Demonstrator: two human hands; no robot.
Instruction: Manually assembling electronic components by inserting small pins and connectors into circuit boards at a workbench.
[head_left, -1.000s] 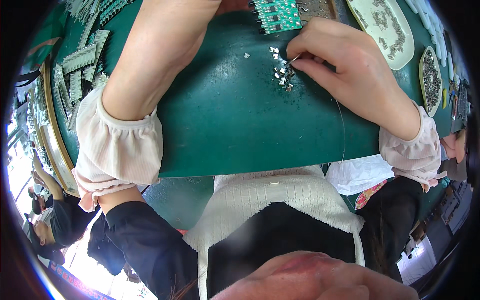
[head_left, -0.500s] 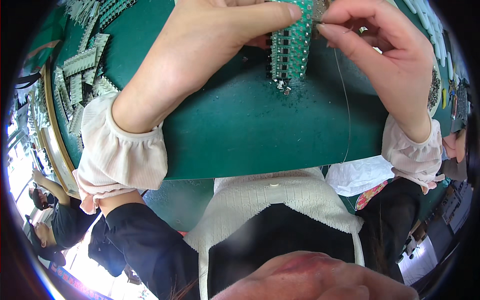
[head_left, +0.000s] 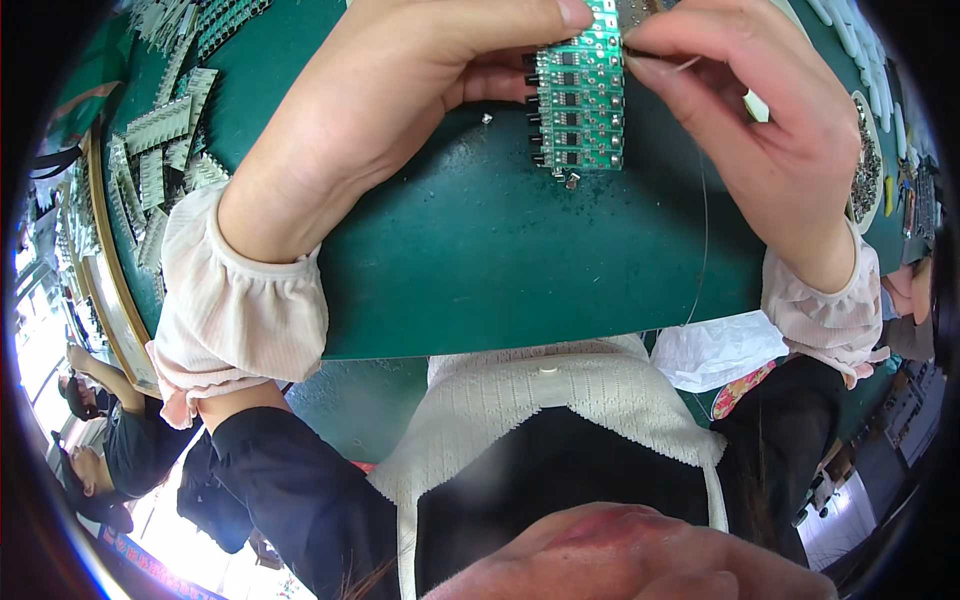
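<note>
My left hand (head_left: 385, 95) grips a green circuit board strip (head_left: 580, 125), thumb on top and fingers tucked under its left edge. Rows of black chips and shiny solder spots face up on the strip, whose far end runs out of the picture. Close to its right edge, my right hand (head_left: 765, 130) pinches a thin wire (head_left: 706, 215) between thumb and forefinger. From the fingers the wire hangs down toward the table's front edge. A few tiny metal pieces (head_left: 572, 181) lie just below the strip, and another metal bit (head_left: 487, 119) rests near my left fingers.
Several pale board strips (head_left: 160, 125) are heaped at the left on the green table (head_left: 540, 270). At the right stand a dish of small metal parts (head_left: 866, 165) and white tubes (head_left: 850, 45). A white plastic bag (head_left: 720, 350) sits below the front edge. Other people are at far left.
The circuit board strip has tilted, so its face shows more broadly, and its near end has shifted slightly toward me. My right hand has moved a little left and down with the wire.
</note>
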